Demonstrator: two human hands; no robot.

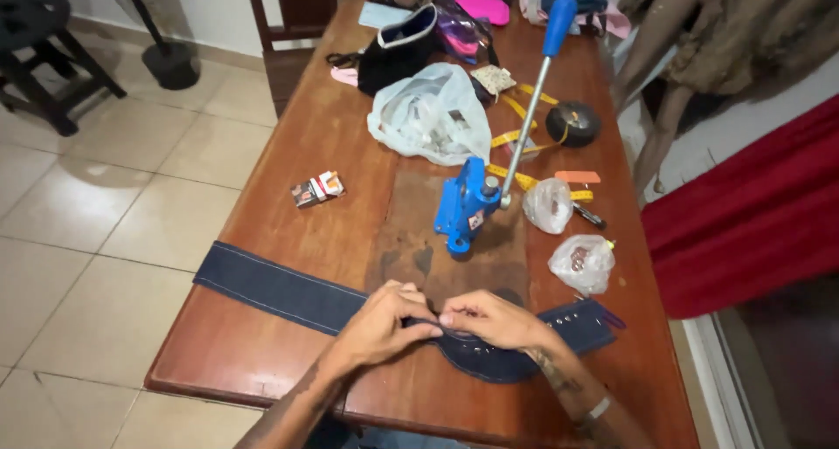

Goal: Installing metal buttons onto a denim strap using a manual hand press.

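Observation:
A long dark denim strip (271, 285) with light stitching lies across the near end of a wooden table (332, 143). My left hand (384, 322) and my right hand (494, 320) meet at the strip's middle, fingertips pinching the fabric where it curves. The strip's right end (581, 320) carries several small metal studs. Just beyond my hands stands a blue hand press (468, 209) with a long metal lever and blue grip (558, 23), on a dark worn patch of the table.
Two small clear bags of metal parts (549, 204) (581, 261) lie right of the press. A larger white plastic bag (433, 115), a yellow measuring tape (524, 139), a small carton (316, 189) and bags sit farther back. Tiled floor lies left; red cloth hangs right.

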